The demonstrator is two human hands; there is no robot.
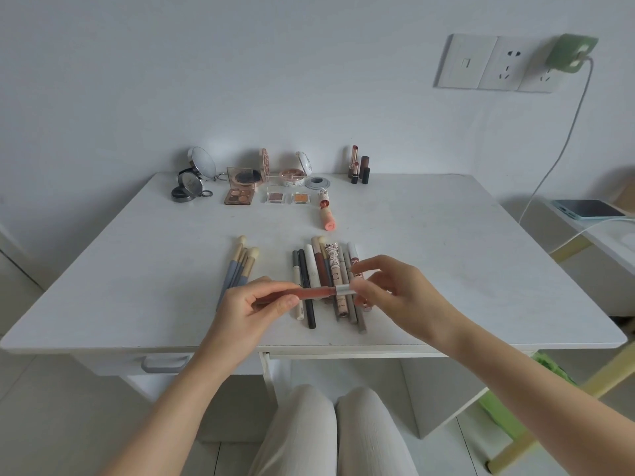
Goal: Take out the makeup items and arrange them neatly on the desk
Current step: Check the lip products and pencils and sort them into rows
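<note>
I hold a red lip gloss tube (314, 292) level above the white desk (446, 255). My left hand (254, 309) pinches its left end. My right hand (395, 297) pinches its silver collar and clear cap at the right end. Under the tube lies a row of several pens and lip tubes (328, 280). A bunch of blue-handled brushes (238, 266) lies to the left of them. A pink tube (326, 214) lies further back. Compacts (189, 188), eyeshadow palettes (240, 192) and upright lipsticks (359, 166) line the back edge.
A closed drawer with a handle (165, 363) sits under the desk front at the left. A phone (587, 209) on a charging cable lies on a side surface to the right. A wall socket panel (494, 63) holds a green plug. My knees are below the desk.
</note>
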